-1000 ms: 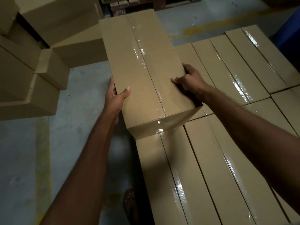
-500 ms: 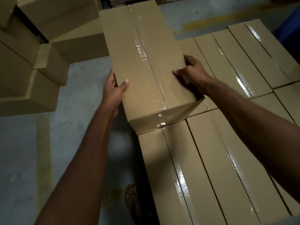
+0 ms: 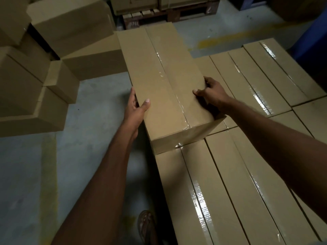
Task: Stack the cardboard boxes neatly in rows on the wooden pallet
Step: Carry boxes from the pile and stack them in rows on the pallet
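A long taped cardboard box point(image 3: 164, 82) hangs at the left edge of the stacked boxes point(image 3: 221, 183), its near end just above the top layer. My left hand point(image 3: 137, 107) grips its left side, thumb on the top face. My right hand point(image 3: 211, 93) grips the right edge, fingers curled over and down the side. The stacked boxes lie in tidy rows, tape seams running lengthwise, and they hide the pallet beneath them.
Loose cardboard boxes point(image 3: 58, 41) are piled on the grey floor at the left. A second wooden pallet point(image 3: 155, 16) with boxes stands at the back. A blue object point(image 3: 313, 32) fills the far right. My sandalled foot point(image 3: 146, 225) is beside the stack.
The held box has sunk a little toward the top layer and shifted slightly right. Both hands keep the same hold on its sides.
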A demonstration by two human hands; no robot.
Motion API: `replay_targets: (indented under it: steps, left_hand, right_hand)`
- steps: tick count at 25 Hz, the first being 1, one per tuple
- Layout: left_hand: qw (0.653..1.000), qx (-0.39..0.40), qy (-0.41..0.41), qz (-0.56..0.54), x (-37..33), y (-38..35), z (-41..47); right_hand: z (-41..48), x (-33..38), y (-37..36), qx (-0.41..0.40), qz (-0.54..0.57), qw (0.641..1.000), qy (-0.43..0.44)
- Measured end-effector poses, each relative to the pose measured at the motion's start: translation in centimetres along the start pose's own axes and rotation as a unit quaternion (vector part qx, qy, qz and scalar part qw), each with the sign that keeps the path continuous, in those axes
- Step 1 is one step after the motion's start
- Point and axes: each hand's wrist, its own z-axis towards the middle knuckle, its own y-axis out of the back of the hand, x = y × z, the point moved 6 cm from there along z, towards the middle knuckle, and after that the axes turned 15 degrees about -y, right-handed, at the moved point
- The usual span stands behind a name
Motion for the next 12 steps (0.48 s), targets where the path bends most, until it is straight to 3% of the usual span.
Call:
replay_targets:
  steps: [9,12]
  left_hand:
    - [0.998,0.056,0.023,0.010,1.2,0.6,1.3]
    - [0.998,0.056,0.027,0.023,0.1,0.7,-0.2]
  right_hand:
    - [-1.3,0.1,0.1,-0.048,-0.038,0.997,-0.039]
    - [-3.7,0.6,-0.1,-0.150,-0.107,0.982,-0.031]
